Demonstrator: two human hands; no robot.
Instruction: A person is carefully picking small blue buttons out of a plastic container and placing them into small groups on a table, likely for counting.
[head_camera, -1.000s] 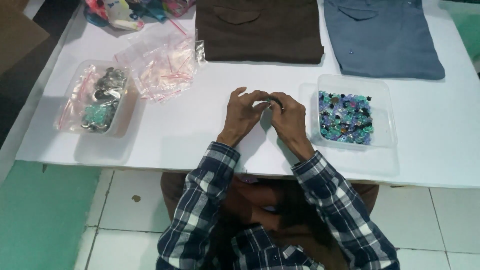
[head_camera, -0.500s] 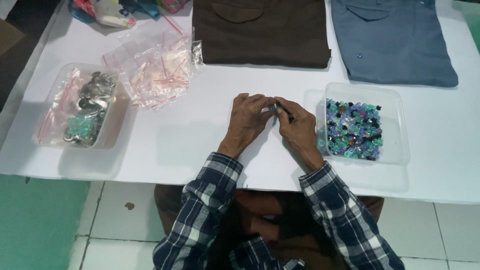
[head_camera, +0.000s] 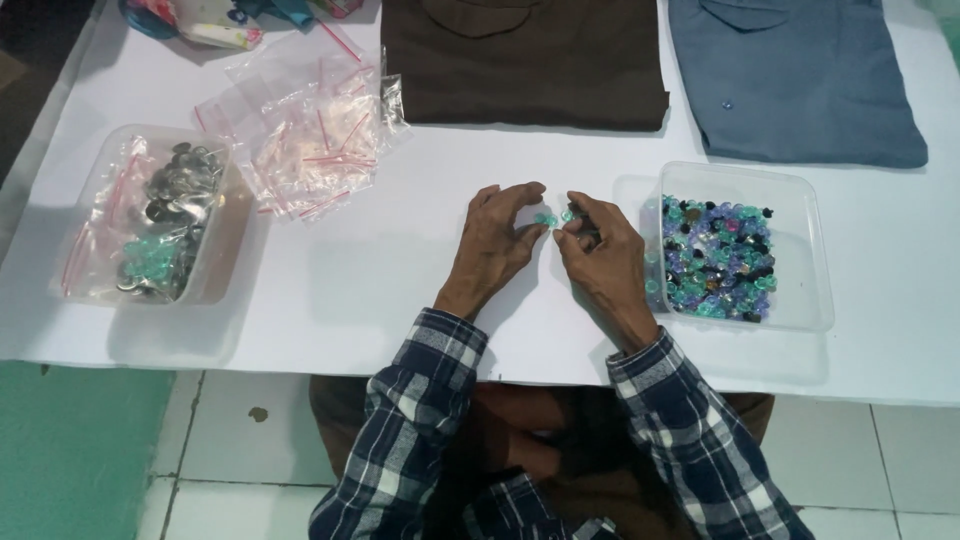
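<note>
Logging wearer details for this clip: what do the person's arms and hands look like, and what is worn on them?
Both arms are covered to the wrist by long plaid sleeves in dark blue, white and grey checks, with buttoned-looking cuffs. The left hand and right hand are bare: no gloves. No rings, watch or bracelets can be made out in this view.

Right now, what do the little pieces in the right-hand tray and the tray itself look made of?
The beads look like glossy plastic or glass, translucent teal, purple and black with small highlights; which of the two is unclear. The tray looks like thin clear plastic, the white table showing through its rim. The pieces between both hands' fingers match the teal ones.
</note>
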